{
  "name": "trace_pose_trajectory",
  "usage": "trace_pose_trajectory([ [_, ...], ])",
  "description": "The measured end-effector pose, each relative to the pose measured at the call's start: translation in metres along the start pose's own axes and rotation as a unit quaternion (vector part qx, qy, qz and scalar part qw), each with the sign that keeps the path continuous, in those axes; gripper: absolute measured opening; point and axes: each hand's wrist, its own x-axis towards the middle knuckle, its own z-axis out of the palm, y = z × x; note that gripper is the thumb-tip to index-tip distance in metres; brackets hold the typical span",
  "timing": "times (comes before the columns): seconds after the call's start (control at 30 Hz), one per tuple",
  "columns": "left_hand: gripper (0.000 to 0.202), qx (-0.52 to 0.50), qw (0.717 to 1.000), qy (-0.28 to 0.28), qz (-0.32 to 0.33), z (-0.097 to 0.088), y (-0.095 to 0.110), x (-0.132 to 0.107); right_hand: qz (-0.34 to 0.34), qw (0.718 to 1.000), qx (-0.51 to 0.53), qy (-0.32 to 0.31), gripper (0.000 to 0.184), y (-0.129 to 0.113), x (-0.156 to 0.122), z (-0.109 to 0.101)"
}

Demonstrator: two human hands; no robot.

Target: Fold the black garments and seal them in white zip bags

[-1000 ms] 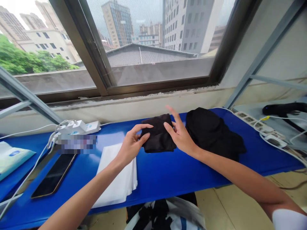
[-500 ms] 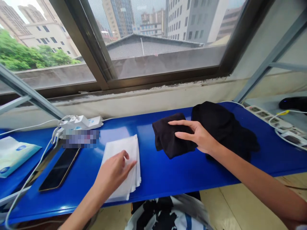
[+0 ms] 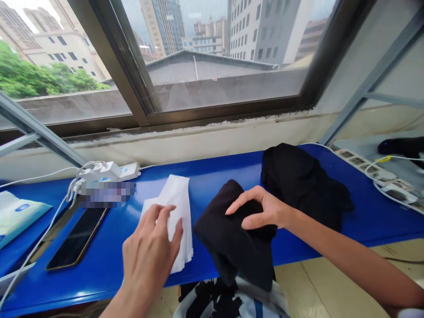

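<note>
My left hand (image 3: 149, 251) lies over a stack of white fabric sheets (image 3: 177, 198), its fingers on top and its thumb at the right side, gripping the upper layers. My right hand (image 3: 261, 212) is curled on a folded black cloth (image 3: 232, 247), which droops over the front edge of the blue table (image 3: 218, 176). Just behind that hand, without touching it, lies a larger heap of black fabric (image 3: 301, 185).
A smartphone (image 3: 77, 238), a white power strip (image 3: 112, 172) with cables and a wipes packet (image 3: 20, 216) lie left of my left hand. Another power strip (image 3: 367, 170) sits at the right. A patterned bag (image 3: 215, 304) stands below the front edge.
Both hands held the black cloth a second ago. My left hand has since moved to the white stack, and my right hand has pulled the cloth towards me, over the table's front edge.
</note>
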Motion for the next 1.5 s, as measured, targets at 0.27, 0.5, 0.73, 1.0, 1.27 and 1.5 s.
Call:
trace_pose_trajectory([
  [0.27,0.062,-0.081,0.988,-0.121,0.048,0.020,0.042,0.014,-0.042,0.924,-0.366,0.106,0.039,-0.006,0.002,0.028],
  [0.5,0.093,-0.320,0.914,-0.241,0.061,0.034,0.069,0.005,0.053,0.948,-0.287,0.125,0.040,0.011,0.003,0.001],
  [0.73,0.042,-0.410,0.880,-0.241,0.025,0.034,0.039,0.042,0.109,0.929,-0.315,0.161,0.049,0.048,0.002,-0.018],
  [1.0,0.079,-0.452,0.806,-0.320,-0.209,0.072,-0.004,0.097,0.098,0.923,-0.324,0.182,0.064,0.058,0.002,-0.022],
  [1.27,0.053,-0.677,0.576,-0.379,-0.257,0.061,0.011,0.104,-0.036,0.942,-0.237,0.236,0.041,0.050,-0.003,-0.022],
  [1.5,0.041,-0.711,0.551,-0.402,-0.172,0.052,0.019,0.087,-0.060,0.927,-0.258,0.266,0.037,0.049,0.001,-0.016],
])
